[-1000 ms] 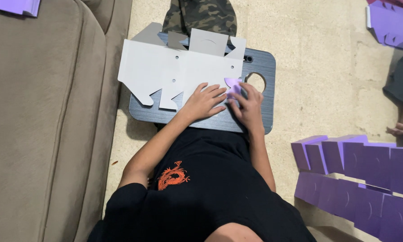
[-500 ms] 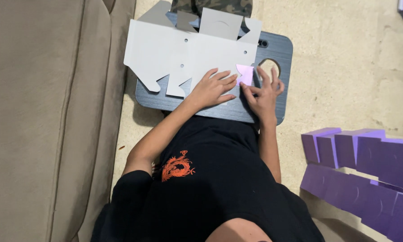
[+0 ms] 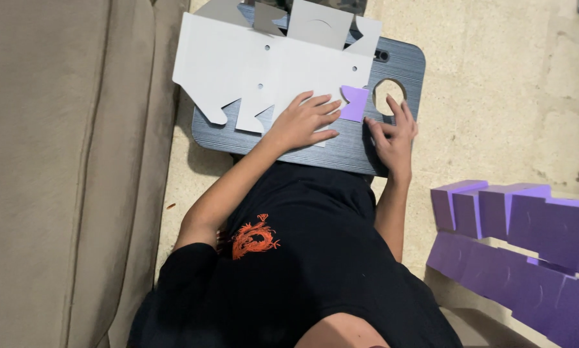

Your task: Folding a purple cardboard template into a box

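two hands (image 3: 302, 122), one grey cardboard sheet (image 3: 238, 64)

At the upper middle of the frame we see a dark grey lap bench (image 3: 341, 151) resting on the beige floor (image 3: 495, 116). A flat grey cardboard cutout (image 3: 251, 67) lies on it. Purple folded cartons (image 3: 528, 245) sit on the floor at lower right.

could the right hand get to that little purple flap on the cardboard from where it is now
Probably yes. The right hand rests flat on the grey lap tray, just beside the purple flap, with only bare tray between them. The left hand presses on the grey cardboard sheet, clear of that gap.
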